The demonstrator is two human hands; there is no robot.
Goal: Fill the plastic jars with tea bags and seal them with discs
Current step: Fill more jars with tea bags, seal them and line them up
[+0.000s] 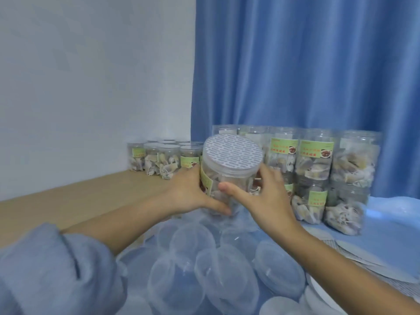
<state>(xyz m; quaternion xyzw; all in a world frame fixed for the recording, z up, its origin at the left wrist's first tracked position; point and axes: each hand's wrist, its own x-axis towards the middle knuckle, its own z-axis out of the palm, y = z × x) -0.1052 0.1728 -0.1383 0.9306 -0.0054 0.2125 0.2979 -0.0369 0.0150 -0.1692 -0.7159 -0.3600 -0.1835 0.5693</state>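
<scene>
A clear plastic jar filled with tea bags is held up in front of me, tilted a little toward me. A white printed sealing disc lies flat over its mouth. My left hand wraps the jar's left side over its green label. My right hand grips the right side, thumb across the front. Loose sealing discs lie at the right on the blue surface.
Filled jars stand stacked two high at the right before a blue curtain. A row of smaller-looking filled jars stands at the wall on the wooden tabletop. A pile of clear plastic lids lies in a bag below my hands.
</scene>
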